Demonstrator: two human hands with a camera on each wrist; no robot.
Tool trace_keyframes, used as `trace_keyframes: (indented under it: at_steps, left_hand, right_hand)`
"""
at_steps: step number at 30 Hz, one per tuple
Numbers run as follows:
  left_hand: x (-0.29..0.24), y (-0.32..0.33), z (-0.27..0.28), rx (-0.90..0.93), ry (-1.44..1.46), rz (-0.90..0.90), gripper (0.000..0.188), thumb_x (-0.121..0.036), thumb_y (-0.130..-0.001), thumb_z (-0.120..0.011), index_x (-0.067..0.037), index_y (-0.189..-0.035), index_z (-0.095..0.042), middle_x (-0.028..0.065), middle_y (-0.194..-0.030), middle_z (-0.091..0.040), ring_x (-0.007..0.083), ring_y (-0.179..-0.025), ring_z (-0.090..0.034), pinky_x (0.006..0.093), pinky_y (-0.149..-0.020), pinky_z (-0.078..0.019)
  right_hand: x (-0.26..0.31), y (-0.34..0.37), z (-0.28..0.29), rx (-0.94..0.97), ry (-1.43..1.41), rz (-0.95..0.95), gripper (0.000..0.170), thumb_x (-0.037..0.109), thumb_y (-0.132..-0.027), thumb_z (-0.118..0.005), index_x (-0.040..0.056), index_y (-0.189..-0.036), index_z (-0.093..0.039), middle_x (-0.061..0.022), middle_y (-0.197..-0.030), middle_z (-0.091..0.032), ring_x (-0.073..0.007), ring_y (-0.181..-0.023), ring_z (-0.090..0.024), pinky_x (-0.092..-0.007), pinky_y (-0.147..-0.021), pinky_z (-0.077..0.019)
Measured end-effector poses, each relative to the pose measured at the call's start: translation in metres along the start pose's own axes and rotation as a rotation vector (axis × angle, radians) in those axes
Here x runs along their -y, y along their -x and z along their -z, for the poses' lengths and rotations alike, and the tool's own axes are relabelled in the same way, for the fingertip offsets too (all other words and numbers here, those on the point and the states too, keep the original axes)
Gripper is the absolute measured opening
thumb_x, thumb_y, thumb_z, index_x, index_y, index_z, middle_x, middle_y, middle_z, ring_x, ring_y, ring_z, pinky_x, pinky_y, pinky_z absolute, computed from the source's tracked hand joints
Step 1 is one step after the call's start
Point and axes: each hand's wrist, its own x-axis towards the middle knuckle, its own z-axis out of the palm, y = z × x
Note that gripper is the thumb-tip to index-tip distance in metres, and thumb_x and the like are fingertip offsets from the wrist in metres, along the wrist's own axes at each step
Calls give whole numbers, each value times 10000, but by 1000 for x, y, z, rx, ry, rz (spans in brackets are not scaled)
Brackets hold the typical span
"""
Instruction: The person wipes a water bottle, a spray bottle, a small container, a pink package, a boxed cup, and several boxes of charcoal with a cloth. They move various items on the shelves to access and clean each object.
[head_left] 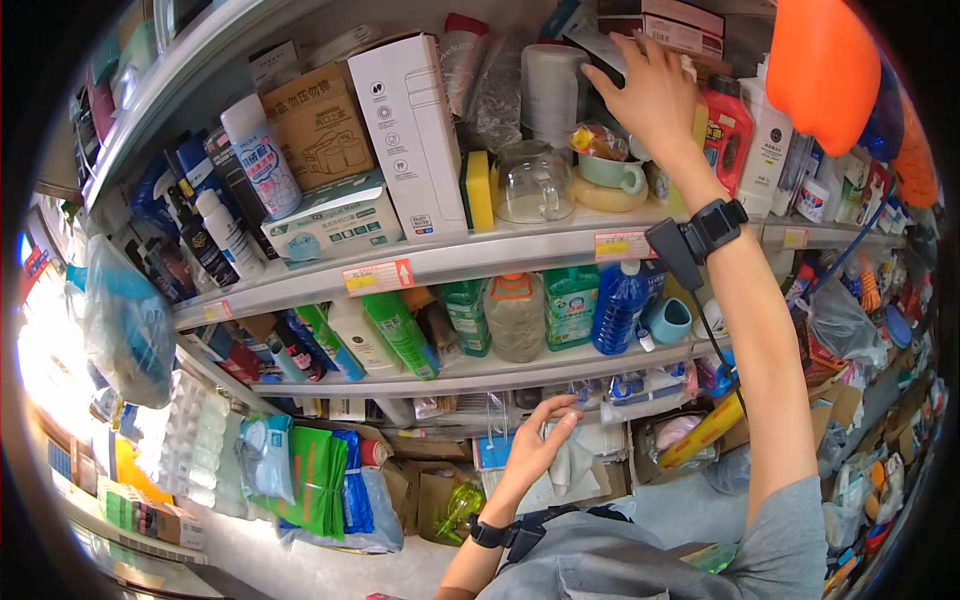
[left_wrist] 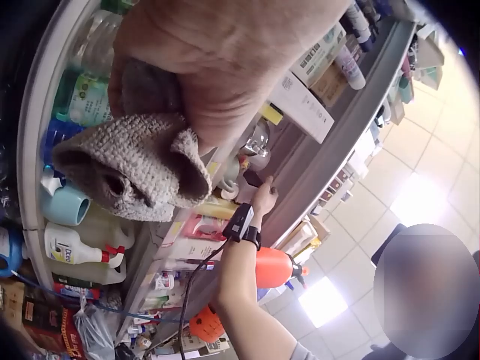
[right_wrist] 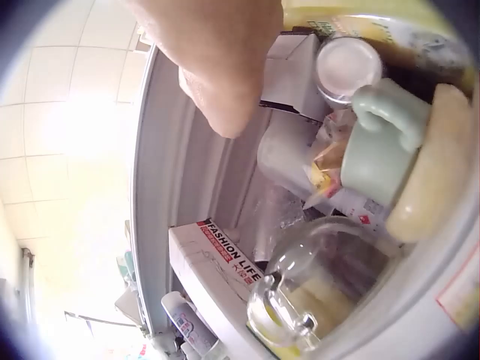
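My left hand (head_left: pixel 535 445) is low in front of the shelves and grips a grey knitted cloth (left_wrist: pixel 139 169), which hangs from the fingers in the left wrist view. My right hand (head_left: pixel 650 95) reaches over the upper shelf with fingers spread, near the boxes at the back. Below it stand a pale green mug (right_wrist: pixel 382 146) with a small wrapped packet (head_left: pixel 598 141) in it, a translucent plastic jug (head_left: pixel 550 95) and a clear glass pitcher (right_wrist: pixel 330 277). In the right wrist view the fingertips are mostly hidden behind the hand.
A tall white box (head_left: pixel 408 140), a mask box (head_left: pixel 335 222) and a spray can (head_left: pixel 260 155) crowd the upper shelf's left. Red bottle (head_left: pixel 725 135) and white pump bottle (head_left: pixel 765 140) stand right of the arm. An orange sprayer (head_left: pixel 825 70) hangs close by. Detergent bottles (head_left: pixel 570 305) fill the shelf below.
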Motion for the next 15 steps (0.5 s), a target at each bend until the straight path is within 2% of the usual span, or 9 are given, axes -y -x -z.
trace_keyframes:
  at_steps: [2, 3, 5, 6, 8, 11, 13, 15]
  left_hand:
    - [-4, 1, 2, -11, 4, 19, 395, -254, -966, -567, -26, -1287, -541, 78, -1091, -682, 146, -1074, -574, 308, -994, -392]
    - [-5, 1, 2, -19, 10, 40, 398, -262, -981, -546, -17, -1294, -533, 81, -1112, -666, 148, -1095, -548, 314, -1009, -372]
    - [-1, -1, 1, -50, 32, 37, 401, -267, -987, -534, -18, -1301, -524, 78, -1118, -662, 147, -1092, -544, 310, -1010, -365]
    - [1, -2, 0, -82, 55, 32, 404, -273, -993, -523, -19, -1307, -516, 76, -1124, -657, 146, -1089, -539, 306, -1011, -359]
    - [0, -2, -1, -116, 86, 32, 403, -267, -989, -532, -13, -1302, -515, 82, -1124, -661, 156, -1098, -548, 313, -1009, -372]
    - [1, -5, -4, -184, 189, 50, 406, -275, -997, -522, -4, -1299, -509, 96, -1143, -653, 164, -1122, -545, 314, -1008, -381]
    - [6, -8, -5, -214, 371, 101, 412, -307, -1027, -461, -8, -1306, -500, 113, -1213, -608, 163, -1164, -513, 312, -1026, -365]
    - [10, -10, -8, -272, 503, 45, 415, -308, -1036, -437, -21, -1333, -480, 108, -1237, -587, 176, -1168, -512, 317, -1036, -360]
  right_hand:
    - [-1, 7, 4, -246, -54, 147, 504, 465, -816, -657, 198, -1242, -611, -77, -1275, -566, -302, -1136, -537, -458, -914, -431]
    - [1, 11, 11, -245, -53, 146, 504, 465, -816, -657, 198, -1242, -611, -77, -1275, -566, -302, -1136, -537, -458, -914, -431]
    - [8, 27, 31, -323, -198, 224, 470, 358, -816, -686, 203, -1251, -600, -67, -1312, -540, -286, -1153, -521, -421, -953, -400]
    - [11, 39, 39, -284, -279, 223, 478, 304, -810, -698, 199, -1263, -589, -62, -1322, -531, -285, -1170, -509, -418, -958, -397]
    - [20, 71, 56, -239, -384, 210, 481, 305, -813, -695, 183, -1266, -587, -66, -1329, -527, -290, -1173, -507, -420, -965, -398]
    - [35, 137, 96, -46, -616, 239, 492, 288, -815, -700, 147, -1270, -579, -88, -1314, -542, -298, -1181, -522, -433, -963, -414]
    - [44, 193, 122, 202, -753, 268, 464, 275, -812, -705, 130, -1240, -602, -99, -1311, -546, -299, -1179, -535, -426, -955, -432]
    - [53, 250, 138, 509, -999, 190, 461, 294, -800, -718, 129, -1220, -624, -94, -1323, -539, -301, -1167, -541, -409, -935, -454]
